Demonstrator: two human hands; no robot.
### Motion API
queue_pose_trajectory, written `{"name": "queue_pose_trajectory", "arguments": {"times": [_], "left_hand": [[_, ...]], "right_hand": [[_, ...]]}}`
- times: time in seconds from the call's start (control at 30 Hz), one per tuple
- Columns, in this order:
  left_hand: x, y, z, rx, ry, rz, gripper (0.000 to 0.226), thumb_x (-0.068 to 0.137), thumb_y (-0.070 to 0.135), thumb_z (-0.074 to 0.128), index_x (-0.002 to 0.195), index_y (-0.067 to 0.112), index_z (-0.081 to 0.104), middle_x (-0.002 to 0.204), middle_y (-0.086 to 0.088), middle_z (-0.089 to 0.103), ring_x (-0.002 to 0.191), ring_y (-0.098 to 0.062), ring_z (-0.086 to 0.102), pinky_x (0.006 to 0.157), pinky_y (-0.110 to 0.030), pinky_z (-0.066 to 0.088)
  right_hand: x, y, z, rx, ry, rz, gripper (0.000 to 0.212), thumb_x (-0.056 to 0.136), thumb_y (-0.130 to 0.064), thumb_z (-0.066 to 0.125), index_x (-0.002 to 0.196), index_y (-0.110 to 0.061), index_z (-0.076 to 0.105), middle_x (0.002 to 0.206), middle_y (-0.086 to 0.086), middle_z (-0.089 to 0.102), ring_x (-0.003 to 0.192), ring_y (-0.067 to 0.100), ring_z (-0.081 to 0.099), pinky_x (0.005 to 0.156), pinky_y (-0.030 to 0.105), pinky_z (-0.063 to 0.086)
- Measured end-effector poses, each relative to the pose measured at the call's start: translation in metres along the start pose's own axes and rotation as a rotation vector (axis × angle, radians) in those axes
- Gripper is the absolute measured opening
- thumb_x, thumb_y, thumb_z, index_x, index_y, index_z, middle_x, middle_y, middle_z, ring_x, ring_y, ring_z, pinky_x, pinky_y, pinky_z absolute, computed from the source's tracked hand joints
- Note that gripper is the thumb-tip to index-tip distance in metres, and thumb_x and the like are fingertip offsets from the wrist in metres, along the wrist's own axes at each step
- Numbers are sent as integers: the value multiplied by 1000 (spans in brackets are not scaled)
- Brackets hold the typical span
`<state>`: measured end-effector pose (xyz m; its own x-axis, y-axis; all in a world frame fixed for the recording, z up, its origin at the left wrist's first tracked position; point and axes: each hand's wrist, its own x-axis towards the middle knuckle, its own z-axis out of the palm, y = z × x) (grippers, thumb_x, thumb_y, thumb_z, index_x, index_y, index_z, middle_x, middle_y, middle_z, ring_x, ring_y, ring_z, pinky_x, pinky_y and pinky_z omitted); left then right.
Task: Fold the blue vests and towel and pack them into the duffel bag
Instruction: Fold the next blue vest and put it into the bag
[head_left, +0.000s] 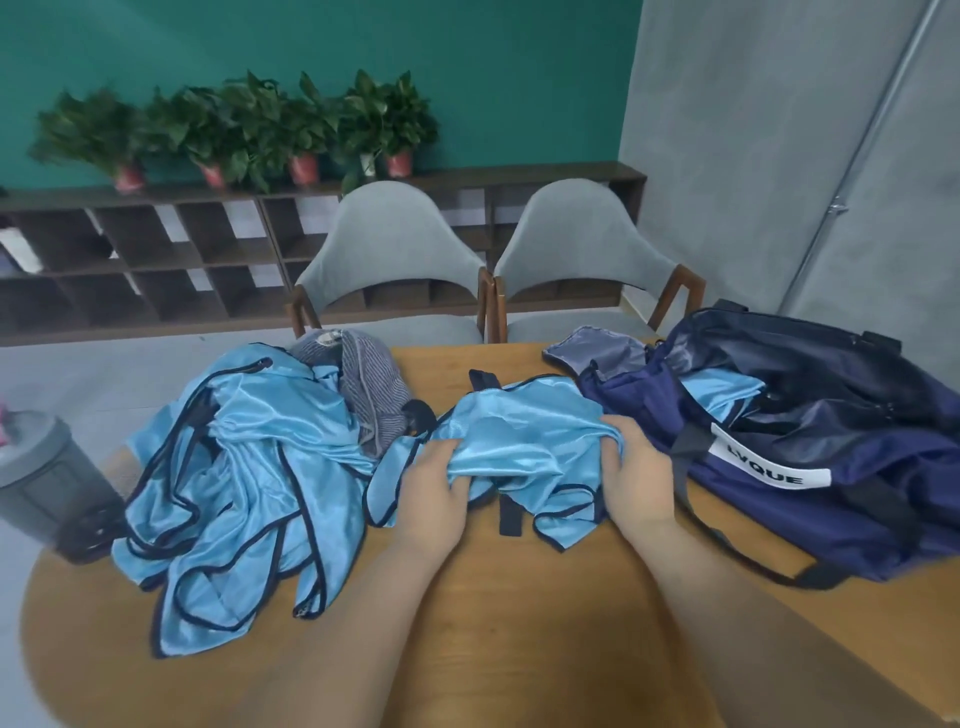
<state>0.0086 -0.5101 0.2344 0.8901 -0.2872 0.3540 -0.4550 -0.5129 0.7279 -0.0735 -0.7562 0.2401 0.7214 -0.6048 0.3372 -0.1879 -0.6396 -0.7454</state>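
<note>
Head view: the vest (519, 431) lies bunched on the table (493, 597), and my left hand (434, 483) and right hand (636, 478) each grip a side of it. I judge this is mid-fold. Next I must flatten and halve it, then carry it right to the open bag (831, 457). The pile (234, 467) and towel (363, 389) lie to the left.

two grey chairs (389, 244), potted plants (234, 130), grey bin (41, 467).

Bare forearms (717, 613), left hand (434, 493), right hand (636, 486) — bare
</note>
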Motion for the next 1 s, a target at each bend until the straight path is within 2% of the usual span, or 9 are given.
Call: {"name": "queue_pose_trajectory", "arguments": {"times": [0.07,0.23,0.37,0.47,0.53,0.63,0.73,0.83,1.0], "left_hand": [[0,3,-13,-17,143,-83,30,99,8,62,128,16,68,111,1,71,103,-20,64,86,-32,47],[19,21,-59,-332,329,-299,20,100,11,58,111,22,70,100,4,72,93,-14,67,86,-37,54],[35,47,-102,-519,303,-363,21,102,18,51,100,22,72,88,1,70,83,-21,64,72,-31,52],[54,63,-133,-726,228,-626,28,94,31,54,106,17,75,109,-14,77,95,-33,73,80,-41,56],[59,73,-152,-866,164,-737,28,94,35,61,107,14,76,113,-15,78,88,-30,74,81,-41,55],[57,90,-178,-1073,3,-714,31,98,40,64,103,14,79,109,-11,79,86,-30,76,84,-44,60],[56,92,-195,-1138,-149,-636,31,96,36,67,109,12,82,120,-15,76,98,-33,76,98,-49,57],[61,82,-194,-1089,-142,-695,45,92,32,72,131,10,72,130,-17,71,102,-33,73,101,-50,54],[63,65,-182,-1144,-106,-790,51,95,33,70,144,18,63,140,-16,66,126,-37,65,109,-59,50]], "right_hand": [[0,-4,-8,239,54,163,20,104,-18,54,115,-26,68,99,-7,70,90,18,63,79,28,45],[26,-23,-28,954,83,623,21,98,-6,61,113,-12,75,107,16,76,95,32,74,77,35,61],[51,-66,-65,1095,-26,622,23,90,-9,69,112,-13,77,100,15,77,78,27,75,79,41,63],[70,-96,-84,1165,-9,642,27,84,-22,80,109,-14,77,101,12,78,87,32,76,84,51,63],[82,-113,-93,1210,17,607,27,83,-23,82,109,-15,78,107,13,78,92,34,77,81,51,64],[94,-136,-101,1303,-35,528,21,92,-20,77,113,-15,76,108,18,78,98,37,76,79,52,63],[105,-159,-109,1392,-57,491,20,100,-17,69,118,-19,74,103,16,79,90,36,78,74,51,64],[116,-174,-110,1448,-35,476,30,100,-6,63,127,-16,71,113,18,77,99,37,76,88,54,62],[137,-196,-101,1492,-77,380,29,99,2,61,128,3,63,134,27,66,105,34,75,95,51,60]]}}
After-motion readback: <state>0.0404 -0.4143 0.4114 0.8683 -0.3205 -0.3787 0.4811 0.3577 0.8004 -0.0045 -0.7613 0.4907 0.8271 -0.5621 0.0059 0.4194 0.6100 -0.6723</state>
